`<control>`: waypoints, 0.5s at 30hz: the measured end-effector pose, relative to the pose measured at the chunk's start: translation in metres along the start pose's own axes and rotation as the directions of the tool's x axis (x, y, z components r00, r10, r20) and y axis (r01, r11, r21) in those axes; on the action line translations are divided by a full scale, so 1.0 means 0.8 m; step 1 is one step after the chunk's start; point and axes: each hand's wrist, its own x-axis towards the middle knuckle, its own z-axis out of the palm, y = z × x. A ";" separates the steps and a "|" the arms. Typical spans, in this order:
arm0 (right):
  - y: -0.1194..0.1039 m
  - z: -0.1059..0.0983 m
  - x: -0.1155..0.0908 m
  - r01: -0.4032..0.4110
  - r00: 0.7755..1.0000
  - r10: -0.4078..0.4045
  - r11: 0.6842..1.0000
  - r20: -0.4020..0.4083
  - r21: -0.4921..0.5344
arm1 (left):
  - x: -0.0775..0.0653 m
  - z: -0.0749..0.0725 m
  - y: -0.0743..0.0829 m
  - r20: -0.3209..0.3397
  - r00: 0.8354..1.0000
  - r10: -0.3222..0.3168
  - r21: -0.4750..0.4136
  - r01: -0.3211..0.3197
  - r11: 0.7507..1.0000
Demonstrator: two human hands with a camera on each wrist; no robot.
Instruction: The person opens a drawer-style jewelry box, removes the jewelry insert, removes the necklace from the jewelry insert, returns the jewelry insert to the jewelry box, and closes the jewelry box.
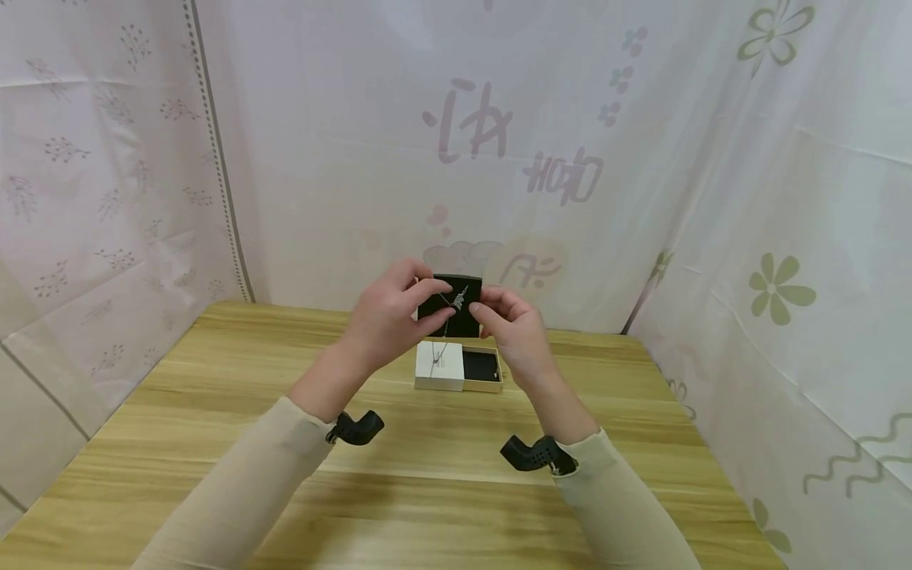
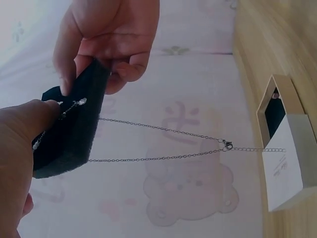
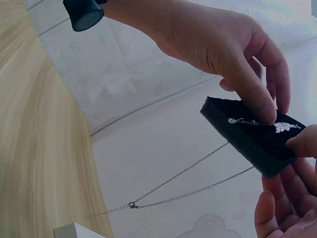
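A black foam pad (image 1: pixel 465 323) is held up over the table, a silver necklace (image 3: pixel 287 127) with a leaf-like sparkling pendant lying across its face. My right hand (image 1: pixel 518 332) grips the pad's right edge, thumb on the front and fingers behind. From the left, my left hand (image 1: pixel 388 313) reaches over the face; its curled thumb and index finger are at the chain beside the pendant. Below the pad the rest of the chain (image 2: pixel 158 126) hangs in a long loop, down to a clasp (image 2: pixel 228 145) and a short extension chain.
Under the hands stands a small white box sleeve (image 1: pixel 438 376) with printed text. Its cream drawer (image 1: pixel 483 386) is slid partly out to the right, showing a black lining. Wood-grain table (image 1: pixel 427 491) lies below; printed white curtains (image 1: pixel 356 158) enclose the back and sides.
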 end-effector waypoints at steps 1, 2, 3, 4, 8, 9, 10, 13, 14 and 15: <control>0.000 0.000 0.000 0.000 1.000 0.000 1.000 0.000 -0.003 | 0.000 0.000 0.001 0.005 1.000 0.007 0.008 -0.007 1.000; 0.000 0.000 0.000 0.000 1.000 0.000 1.000 0.000 -0.005 | 0.001 0.001 0.002 0.011 1.000 0.013 0.021 -0.013 1.000; 0.000 0.000 0.000 0.000 1.000 0.000 1.000 -0.001 -0.007 | 0.001 0.002 0.003 0.015 1.000 0.019 0.035 -0.019 0.999; 0.000 0.000 0.000 0.001 1.000 -0.001 1.000 -0.002 -0.013 | 0.001 0.002 0.003 0.018 1.000 0.024 0.050 -0.025 0.998; 0.000 0.001 0.000 0.001 1.000 -0.001 1.000 -0.010 -0.019 | 0.000 0.008 0.006 0.010 0.999 0.042 0.106 -0.043 0.993; 0.000 0.001 -0.001 0.000 1.000 -0.001 1.000 -0.011 -0.018 | 0.000 0.010 0.007 0.006 0.999 0.045 0.113 -0.045 0.993; 0.000 0.001 -0.001 0.000 1.000 -0.001 1.000 -0.013 -0.019 | 0.000 0.011 0.008 0.003 0.999 0.044 0.120 -0.044 0.992; 0.000 0.001 -0.001 -0.002 1.000 0.002 1.000 -0.015 -0.018 | 0.001 0.015 0.009 -0.005 0.999 0.040 0.128 -0.039 0.991; 0.000 0.002 -0.001 -0.002 1.000 0.002 1.000 -0.013 -0.019 | 0.001 0.017 0.009 -0.006 0.999 0.035 0.127 -0.034 0.991; 0.000 0.002 -0.002 -0.003 1.000 0.003 1.000 -0.012 -0.020 | 0.001 0.017 0.010 -0.007 1.000 0.030 0.120 -0.029 0.992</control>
